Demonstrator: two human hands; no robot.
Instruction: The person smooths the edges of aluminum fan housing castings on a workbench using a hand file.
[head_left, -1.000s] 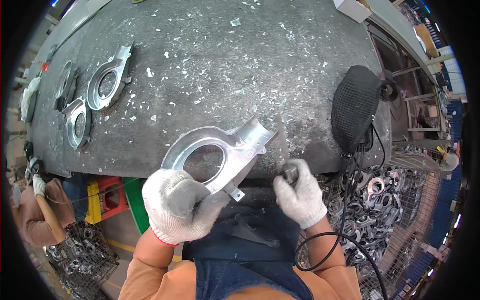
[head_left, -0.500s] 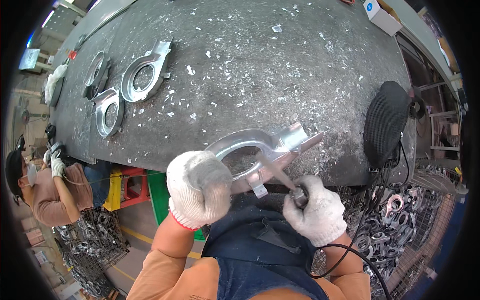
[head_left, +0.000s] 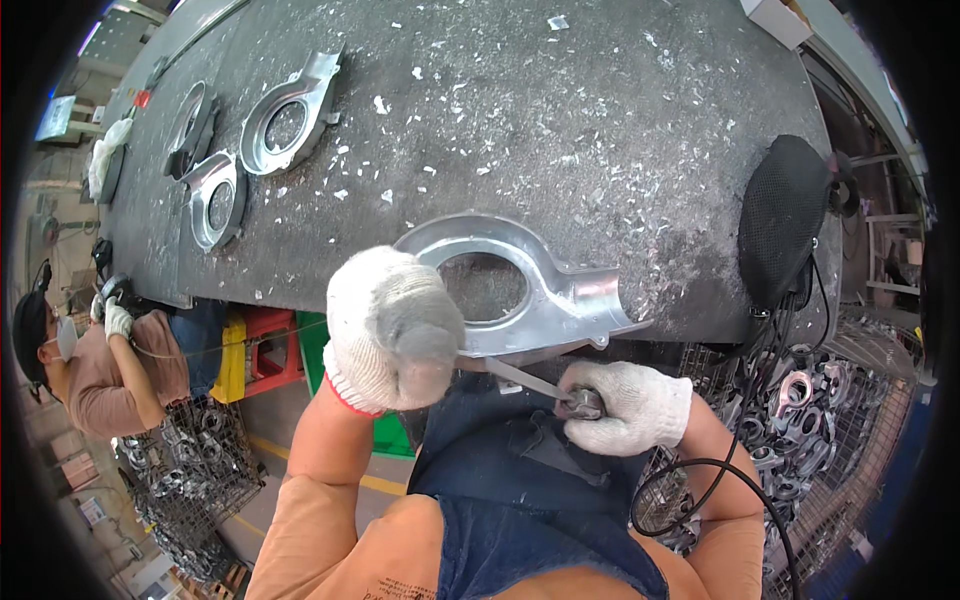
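My left hand (head_left: 390,330), in a white knit glove, grips the near left side of a shiny cast metal housing (head_left: 545,290) with a large oval hole. The casting rests at the near edge of the dark workbench (head_left: 560,130). My right hand (head_left: 625,405), also gloved, is closed on the handle of a slim hand tool (head_left: 535,382) whose blade reaches up and left to the casting's underside near my left hand.
Three similar castings (head_left: 285,115) lie at the bench's far left. A black mesh-covered object (head_left: 785,215) with a cable sits at the right edge. Wire baskets of castings (head_left: 810,420) stand at right and lower left. A co-worker (head_left: 90,365) crouches at left beside coloured crates (head_left: 265,345).
My left hand and the casting have shifted; the casting now lies lower against the bench edge. My right hand has brought the tool's blade up under it.
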